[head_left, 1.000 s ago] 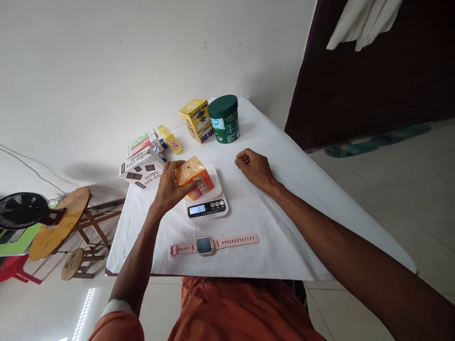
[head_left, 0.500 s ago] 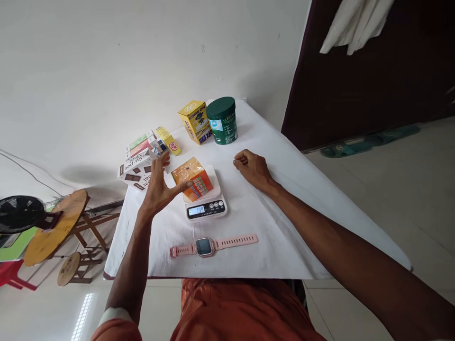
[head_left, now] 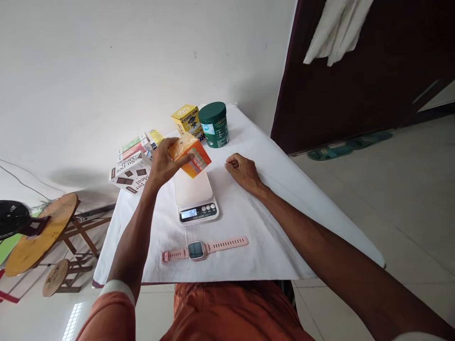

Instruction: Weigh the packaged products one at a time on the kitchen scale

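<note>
My left hand (head_left: 166,163) is closed around an orange box (head_left: 194,155) in shiny wrap, holding it tilted above the white kitchen scale (head_left: 194,189). The box looks clear of the scale's plate, and the display reads about 162. My right hand (head_left: 244,173) rests on the white cloth right of the scale, its fingers curled in with nothing visible in them. Nearer my body lies a smartwatch (head_left: 196,250) with a pink strap, stretched out flat.
A green lidded tub (head_left: 214,125) and a yellow box (head_left: 187,118) stand at the table's back. A white "Super Meal" box (head_left: 130,176) and several other cartons sit at the left. A fan (head_left: 14,220) and a wooden stool (head_left: 57,278) are beyond the table's left side.
My left hand has gripped the orange box and lifted it up off the scale. The display went from 199 to about 162. My right hand has stayed on the cloth; the view shifted slightly.
</note>
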A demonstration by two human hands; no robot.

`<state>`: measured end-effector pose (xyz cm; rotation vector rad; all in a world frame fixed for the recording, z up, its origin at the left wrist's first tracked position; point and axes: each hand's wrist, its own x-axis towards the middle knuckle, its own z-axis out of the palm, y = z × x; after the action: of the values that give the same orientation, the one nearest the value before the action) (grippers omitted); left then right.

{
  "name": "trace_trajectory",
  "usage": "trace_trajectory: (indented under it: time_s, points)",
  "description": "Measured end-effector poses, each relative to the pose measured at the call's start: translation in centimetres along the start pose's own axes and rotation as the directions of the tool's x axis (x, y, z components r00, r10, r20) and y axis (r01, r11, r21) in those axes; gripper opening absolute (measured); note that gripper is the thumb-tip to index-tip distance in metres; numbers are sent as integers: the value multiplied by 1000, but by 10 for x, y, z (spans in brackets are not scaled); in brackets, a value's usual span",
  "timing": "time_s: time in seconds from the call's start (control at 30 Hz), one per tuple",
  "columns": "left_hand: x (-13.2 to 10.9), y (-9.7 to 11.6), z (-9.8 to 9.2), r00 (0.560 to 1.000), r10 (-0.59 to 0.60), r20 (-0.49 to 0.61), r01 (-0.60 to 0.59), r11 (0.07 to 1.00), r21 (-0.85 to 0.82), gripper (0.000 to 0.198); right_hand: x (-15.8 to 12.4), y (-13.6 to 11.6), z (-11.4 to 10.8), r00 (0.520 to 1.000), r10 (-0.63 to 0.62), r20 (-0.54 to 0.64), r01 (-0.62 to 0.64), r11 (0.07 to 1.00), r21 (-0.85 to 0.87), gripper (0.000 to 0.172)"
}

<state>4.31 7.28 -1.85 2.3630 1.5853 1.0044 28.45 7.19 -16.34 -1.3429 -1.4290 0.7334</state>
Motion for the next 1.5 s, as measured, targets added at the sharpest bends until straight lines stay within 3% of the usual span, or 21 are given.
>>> trace_trajectory:
  time_s: [0.13,0.27,0.47,0.57,0.63,0.73,0.87,1.0,1.1,1.23,1.37,1.5]
  points:
    - [48,-17,34,999,-41,-9,41,999,13,57,-2,-1,-2,1000,10,25,-11,1000,23,8]
    - [75,-41,71,994,-110,15,109,993,42,57,-2,-4,-4,999,19,39,-21,999,30,13]
    - [82,-64,109,985,-167,-34,164,984,-67,60,-4,-3,-4,998,4,66,-6,1000,22,22]
    - [82,-71,119,989,-132,-69,125,988,-90,62,-4,2,-3,998,16,65,-16,1000,-8,29]
    - [78,-73,118,991,-108,-77,107,994,-15,67,-3,4,-3,996,39,84,-38,999,-22,31]
    - [62,-69,99,997,-57,-61,64,991,119,76,-4,4,-4,992,63,112,-60,998,-28,33]
    - [23,-80,31,995,7,-101,19,967,255,79,-5,2,-4,992,57,109,-53,998,-43,31]
    - [-14,-118,-56,974,-195,-117,226,872,434,90,-3,5,-2,994,52,91,-47,997,-59,29]
    - [-34,-144,-99,927,-375,-36,329,758,563,100,-3,7,1,995,65,81,-59,996,-67,28]
    - [-46,-163,-115,872,-484,72,323,680,658,92,-4,6,2,995,71,77,-66,996,-63,28]
    - [-50,-164,-119,883,-464,70,311,690,654,80,-5,3,1,994,72,79,-68,996,-52,25]
    - [-57,-149,-133,905,-425,32,318,722,614,72,-4,-1,-1,994,74,80,-69,996,-62,21]
